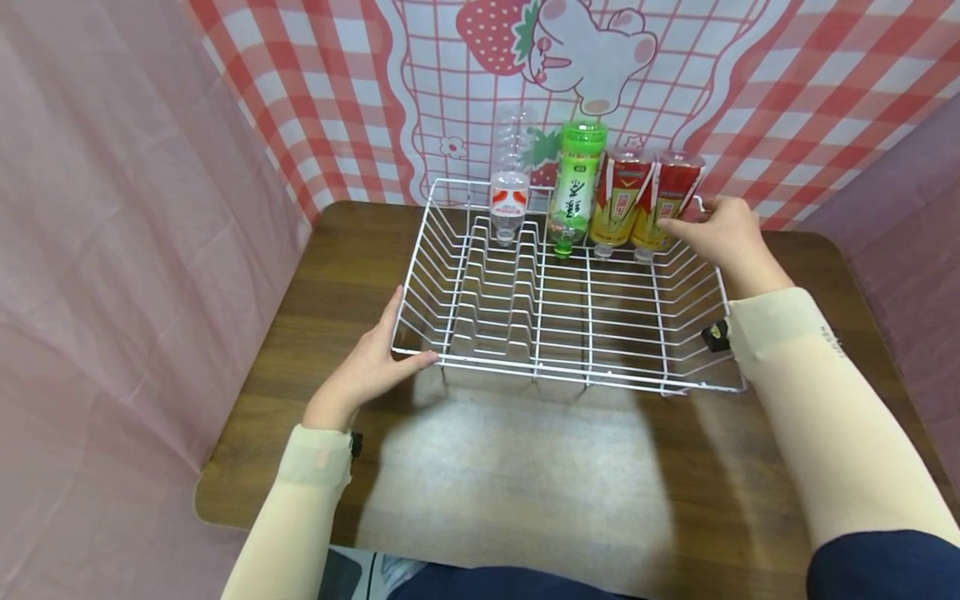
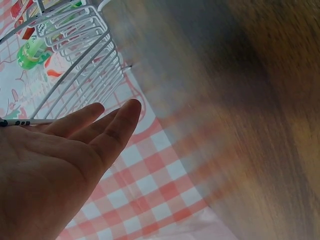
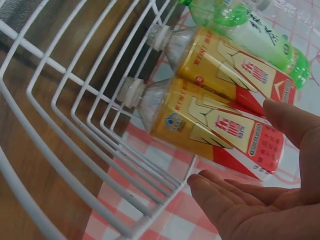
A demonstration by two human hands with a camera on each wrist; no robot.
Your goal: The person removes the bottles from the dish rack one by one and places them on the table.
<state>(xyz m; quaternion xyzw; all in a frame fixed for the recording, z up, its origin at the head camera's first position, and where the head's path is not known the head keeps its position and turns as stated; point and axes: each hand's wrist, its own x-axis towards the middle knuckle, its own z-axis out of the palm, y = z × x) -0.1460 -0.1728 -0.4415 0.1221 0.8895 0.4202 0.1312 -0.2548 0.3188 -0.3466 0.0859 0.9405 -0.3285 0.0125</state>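
Looks like the near-left corner of the wire rack (image 1: pixel 562 368) is kinda steadied by the left hand (image 1: pixel 367 367), thumb spread wide, while the rightmost red-and-gold bottle (image 1: pixel 670 196), cap-down at far right, is loosely flanked by the wide-set right hand (image 1: pixel 723 237), contact unclear.

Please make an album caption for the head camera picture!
Four upside-down bottles line the back of a white wire rack, left hand at its near left corner, right hand by the bottles.
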